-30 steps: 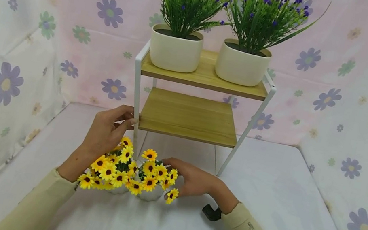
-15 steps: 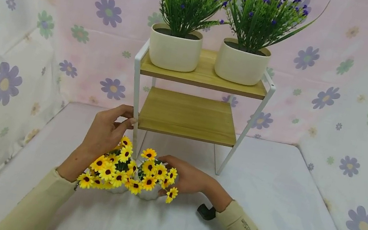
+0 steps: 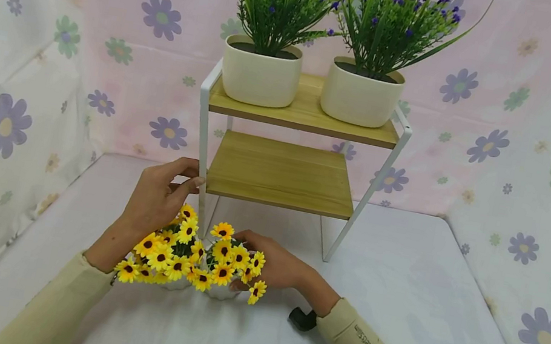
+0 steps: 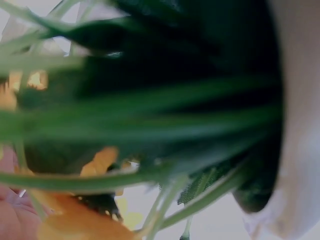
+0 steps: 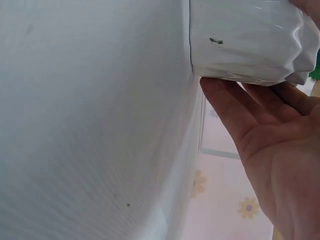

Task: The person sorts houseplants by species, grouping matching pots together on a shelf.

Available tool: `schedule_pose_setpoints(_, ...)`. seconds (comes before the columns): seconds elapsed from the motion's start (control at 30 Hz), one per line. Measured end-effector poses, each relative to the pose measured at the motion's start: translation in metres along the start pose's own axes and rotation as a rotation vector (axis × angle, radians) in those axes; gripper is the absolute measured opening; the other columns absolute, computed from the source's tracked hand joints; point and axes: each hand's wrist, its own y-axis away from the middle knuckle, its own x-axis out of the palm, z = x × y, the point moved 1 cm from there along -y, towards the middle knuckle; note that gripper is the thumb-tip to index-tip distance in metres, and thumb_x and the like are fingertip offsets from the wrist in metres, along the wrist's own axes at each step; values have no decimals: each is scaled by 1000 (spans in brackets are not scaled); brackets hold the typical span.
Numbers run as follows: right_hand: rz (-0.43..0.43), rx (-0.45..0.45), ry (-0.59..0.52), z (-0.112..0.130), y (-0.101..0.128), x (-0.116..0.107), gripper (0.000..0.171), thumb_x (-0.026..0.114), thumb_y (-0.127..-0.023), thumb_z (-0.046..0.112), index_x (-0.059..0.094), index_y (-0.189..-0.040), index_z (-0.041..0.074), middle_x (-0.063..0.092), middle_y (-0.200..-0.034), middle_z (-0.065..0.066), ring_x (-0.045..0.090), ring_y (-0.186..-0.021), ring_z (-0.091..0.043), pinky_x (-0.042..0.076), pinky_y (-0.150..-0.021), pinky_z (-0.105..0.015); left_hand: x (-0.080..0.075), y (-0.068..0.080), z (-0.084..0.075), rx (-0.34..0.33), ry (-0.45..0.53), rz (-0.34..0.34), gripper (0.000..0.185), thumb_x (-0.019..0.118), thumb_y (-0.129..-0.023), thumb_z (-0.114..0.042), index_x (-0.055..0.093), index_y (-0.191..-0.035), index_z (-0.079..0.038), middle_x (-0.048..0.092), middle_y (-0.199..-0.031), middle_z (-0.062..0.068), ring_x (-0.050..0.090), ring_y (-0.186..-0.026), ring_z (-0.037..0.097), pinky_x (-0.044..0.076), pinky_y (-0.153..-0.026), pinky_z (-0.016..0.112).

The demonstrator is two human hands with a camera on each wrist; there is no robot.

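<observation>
My left hand (image 3: 155, 194) pinches the white left front leg (image 3: 204, 147) of a two-tier shelf rack, at the lower board's height. Two small white pots of yellow artificial daisies stand side by side in front of it. My right hand (image 3: 278, 263) holds the right daisy pot (image 3: 221, 293), thumb in front and fingers behind. In the right wrist view, the fingers (image 5: 225, 100) lie along the fluted white pot (image 5: 240, 45), which rests on the cloth. The left daisy pot (image 3: 176, 284) sits below my left forearm. Blurred green stems (image 4: 125, 120) fill the left wrist view.
Two cream planters, left (image 3: 259, 77) and right (image 3: 361, 96), with purple-flowered plants, stand on the rack's top board (image 3: 303, 120). Below is the wooden lower board (image 3: 283, 173). A white cloth (image 3: 421, 320) covers the table, with flower-print curtains (image 3: 159, 78) around it.
My right hand has moved left, and its fingers and thumb have closed around the right daisy pot. My left hand has stayed on the rack leg.
</observation>
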Motion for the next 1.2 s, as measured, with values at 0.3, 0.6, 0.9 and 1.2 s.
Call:
schedule_pose_setpoints(0.3,-40,16,56,2,0,0,85,96,-81,34,50,-150,15,60,-146,3,61,-131,-13,52,-111,-29,0,0,1,11,8,-9,20,69,-101,3,71,-121,1,77,-107,13,78,-96,27,60,-77,13)
schedule_pose_setpoints(0.6,-78,-18,87,6,3,-5,82,95,-81,34,53,-148,12,61,-145,0,62,-132,-17,52,-112,-35,1,-1,4,8,26,-12,20,69,-101,3,71,-121,1,77,-108,13,78,-97,28,61,-78,16)
schedule_pose_setpoints(0.9,-139,-82,97,21,15,-31,83,96,-80,29,53,-148,9,63,-143,0,62,-133,-20,52,-114,-44,1,-1,3,6,1,-12,21,70,-101,2,71,-121,0,78,-107,12,78,-96,27,65,-76,31)
schedule_pose_setpoints(1.2,-243,-114,84,34,31,-56,84,96,-77,26,56,-149,9,65,-141,-1,64,-130,-21,53,-112,-47,1,0,2,2,2,-11,21,71,-99,2,71,-120,0,77,-107,12,78,-96,28,65,-78,35)
